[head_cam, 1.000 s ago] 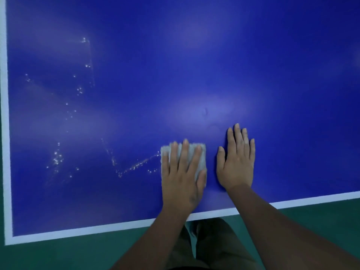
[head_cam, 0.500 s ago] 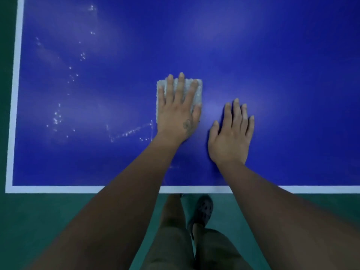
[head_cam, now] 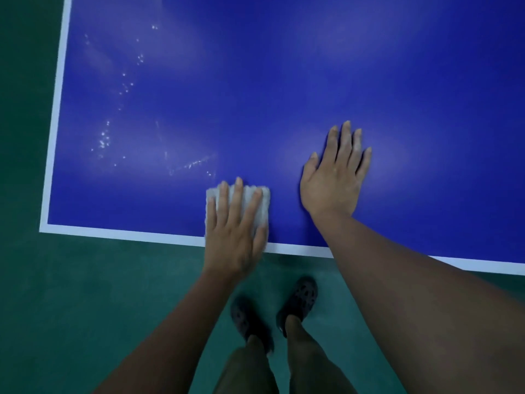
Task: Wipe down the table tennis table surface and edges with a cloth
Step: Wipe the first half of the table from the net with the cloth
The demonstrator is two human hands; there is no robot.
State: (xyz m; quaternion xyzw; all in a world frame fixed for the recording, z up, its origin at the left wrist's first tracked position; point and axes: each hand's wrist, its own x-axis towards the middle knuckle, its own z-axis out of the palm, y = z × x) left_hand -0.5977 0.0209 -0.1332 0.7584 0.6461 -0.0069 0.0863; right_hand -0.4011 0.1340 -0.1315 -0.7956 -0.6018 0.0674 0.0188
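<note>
— Green flooring (head_cam: pixel 85 294) surrounds the glossy blue table tennis table with its white border line (head_cam: pixel 284 81). How far along are you, judging by the surface?

— You are partway at best. Beads and streaks of water (head_cam: pixel 193 164) sit on the blue beyond your cloth and towards the table's left edge, so that stretch looks unwiped or freshly wetted; you cannot tell which. To the right of the cloth the surface looks smooth and dry. The white edge strip (head_cam: pixel 119 234) nearest you appears clean, though the side faces of the table are hidden from you.

— And where is the cloth relative to your grip?

— Your pale, nubbly folded cloth (head_cam: pixel 264 204) lies flat on the table, right against its near edge. Your left hand (head_cam: pixel 234 231) presses down on it with fingers spread, palm overhanging the white strip; nothing is pinched, it is held by pressure. Your right hand (head_cam: pixel 333 177) rests flat and empty on the table, just beside the cloth and farther from the near edge, bracing you.
</note>
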